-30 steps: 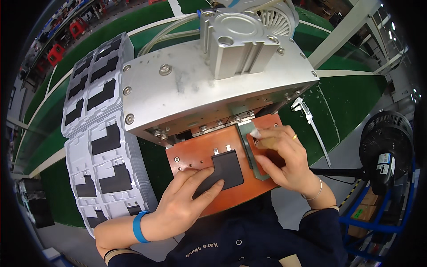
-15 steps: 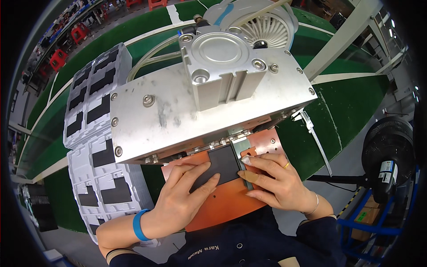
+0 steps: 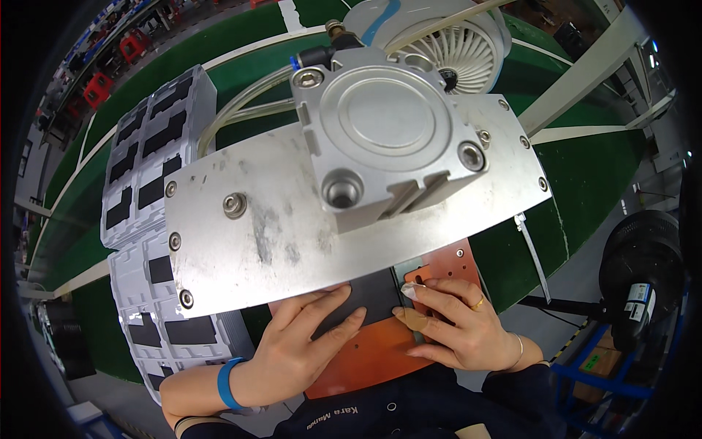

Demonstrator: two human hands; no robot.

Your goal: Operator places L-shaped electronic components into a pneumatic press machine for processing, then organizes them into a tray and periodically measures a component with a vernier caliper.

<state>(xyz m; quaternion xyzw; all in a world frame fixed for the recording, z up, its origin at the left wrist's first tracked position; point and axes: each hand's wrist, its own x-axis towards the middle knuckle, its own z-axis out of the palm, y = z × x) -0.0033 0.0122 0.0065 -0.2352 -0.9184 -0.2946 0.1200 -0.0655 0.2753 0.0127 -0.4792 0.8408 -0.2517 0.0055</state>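
Note:
A black flat rectangular piece [image 3: 369,298] lies on an orange plate [image 3: 358,358], its far part hidden under the overhanging metal press. My left hand [image 3: 300,340], with a blue band at the wrist, is closed on the left side of this piece, its thumb and fingers apart across it. At the piece's right edge rests my right hand [image 3: 464,329], fingers spread and lightly bent. A tan cover wraps one of its fingertips, and a white cover another. The white-covered fingertip is by a small orange block [image 3: 418,276].
A metal press with a square cylinder [image 3: 387,124] stands over the plate. To the left are white trays [image 3: 131,285] with black pieces. A caliper [image 3: 534,260] lies on the green mat at right. Beyond the press is a white fan [image 3: 461,51]; a black fan [image 3: 640,256] stands right.
The view has shifted, so the press looks larger and lower and covers more of the black piece. Both hands keep nearly the same places on the piece and plate.

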